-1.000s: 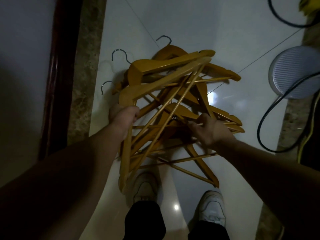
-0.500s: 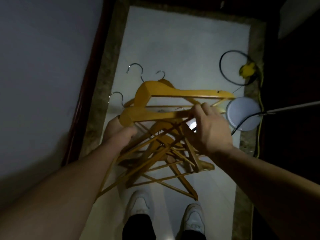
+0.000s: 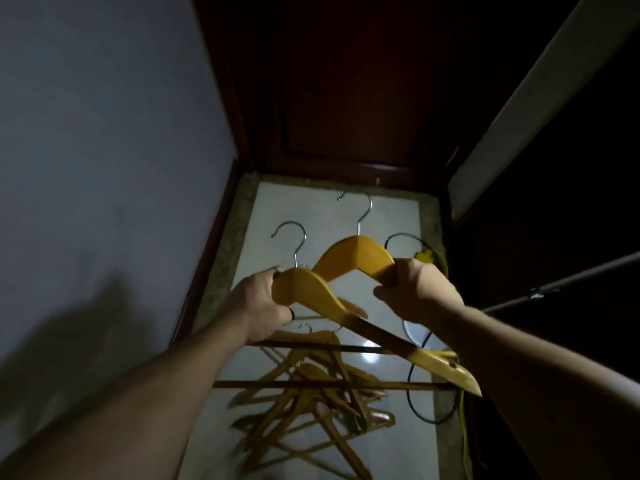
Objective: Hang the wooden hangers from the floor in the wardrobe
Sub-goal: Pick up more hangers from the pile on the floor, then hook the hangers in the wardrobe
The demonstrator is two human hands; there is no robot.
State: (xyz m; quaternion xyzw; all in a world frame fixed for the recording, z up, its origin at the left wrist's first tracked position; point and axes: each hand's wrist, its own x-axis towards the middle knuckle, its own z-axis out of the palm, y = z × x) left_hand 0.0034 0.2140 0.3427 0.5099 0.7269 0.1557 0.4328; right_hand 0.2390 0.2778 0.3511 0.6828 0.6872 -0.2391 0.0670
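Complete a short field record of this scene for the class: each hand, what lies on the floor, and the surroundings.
Left hand: grips nearer orange wooden hanger with steel hook
Right hand: grips farther orange wooden hanger
Floor: pile of wooden hangers on white glossy tiles
Surroundings: dark red wooden door, yellow cable

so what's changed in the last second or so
Both hands rose from the pile. The left hand now grips one wooden hanger by its shoulder, and the right hand grips a second hanger. Both are lifted clear, hooks pointing away from the person. The remaining hangers stay heaped on the white floor, with the black cable beside them.
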